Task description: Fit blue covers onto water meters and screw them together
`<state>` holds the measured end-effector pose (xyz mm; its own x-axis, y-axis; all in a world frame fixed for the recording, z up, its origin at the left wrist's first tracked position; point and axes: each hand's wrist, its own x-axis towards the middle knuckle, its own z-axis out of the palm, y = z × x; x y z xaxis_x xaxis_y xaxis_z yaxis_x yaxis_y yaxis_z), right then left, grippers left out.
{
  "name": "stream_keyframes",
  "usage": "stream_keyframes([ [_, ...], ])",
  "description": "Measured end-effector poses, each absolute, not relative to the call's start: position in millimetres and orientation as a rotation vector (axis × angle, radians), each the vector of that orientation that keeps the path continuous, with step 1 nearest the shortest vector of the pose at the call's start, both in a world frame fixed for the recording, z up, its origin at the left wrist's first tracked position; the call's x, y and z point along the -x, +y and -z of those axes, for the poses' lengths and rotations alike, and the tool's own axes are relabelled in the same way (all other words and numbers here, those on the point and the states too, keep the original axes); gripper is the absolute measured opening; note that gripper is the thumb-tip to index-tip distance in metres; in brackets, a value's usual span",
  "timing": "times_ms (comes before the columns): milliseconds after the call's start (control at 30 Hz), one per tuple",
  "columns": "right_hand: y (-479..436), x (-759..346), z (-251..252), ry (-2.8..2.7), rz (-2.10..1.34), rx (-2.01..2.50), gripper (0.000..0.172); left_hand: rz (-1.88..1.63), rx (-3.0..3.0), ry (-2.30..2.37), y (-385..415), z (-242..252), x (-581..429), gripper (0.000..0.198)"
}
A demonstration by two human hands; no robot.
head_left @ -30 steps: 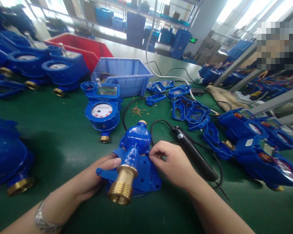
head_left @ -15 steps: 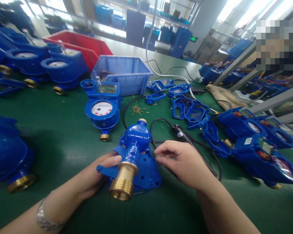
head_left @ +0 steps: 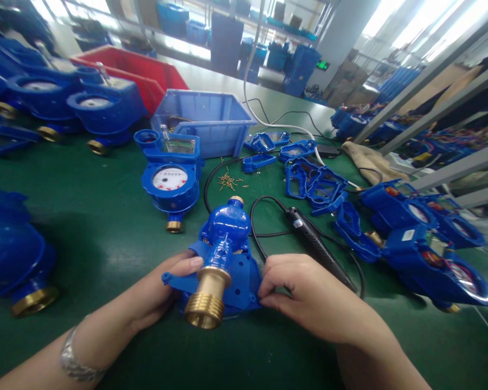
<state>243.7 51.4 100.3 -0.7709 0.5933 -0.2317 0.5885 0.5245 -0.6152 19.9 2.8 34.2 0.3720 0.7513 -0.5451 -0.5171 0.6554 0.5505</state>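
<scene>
On the green bench (head_left: 117, 216), directly before the person, a blue meter (head_left: 229, 222) lies with its threaded brass end (head_left: 205, 310) pointing toward the wearer. The left hand (head_left: 162, 286) grips its left side, thumb on top. The right hand (head_left: 305, 292) is curled at the casing's right corner, fingertips close together; whether they pinch anything cannot be told. Beyond lie loose brass screws (head_left: 227, 182); a black power screwdriver (head_left: 319, 246) rests near the right hand.

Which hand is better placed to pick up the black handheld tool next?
Right hand, I'd judge: the black handheld tool lies close beside it, while the left hand holds the blue meter.
</scene>
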Motion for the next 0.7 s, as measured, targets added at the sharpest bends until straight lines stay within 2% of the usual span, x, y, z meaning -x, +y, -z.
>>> stream_keyframes([
  [200,47,-248,-109,-2.796,-1.104,0.935,0.012,-0.825,-0.325,0.839,4,-36,-21,0.032],
  [300,62,-252,-110,-2.68,-1.099,1.063,0.012,-0.814,-0.311,0.818,4,-36,-21,0.031],
  [433,113,-236,-92,-2.514,-0.638,1.607,0.016,-0.817,-0.309,0.85,2,-33,-19,0.029],
  [567,176,-203,-58,-2.54,-0.349,1.769,0.017,-0.809,-0.345,0.854,2,-29,-18,0.036],
  [700,215,-180,-36,-2.671,-0.219,1.87,0.023,-0.783,-0.395,0.851,4,-28,-17,0.051],
])
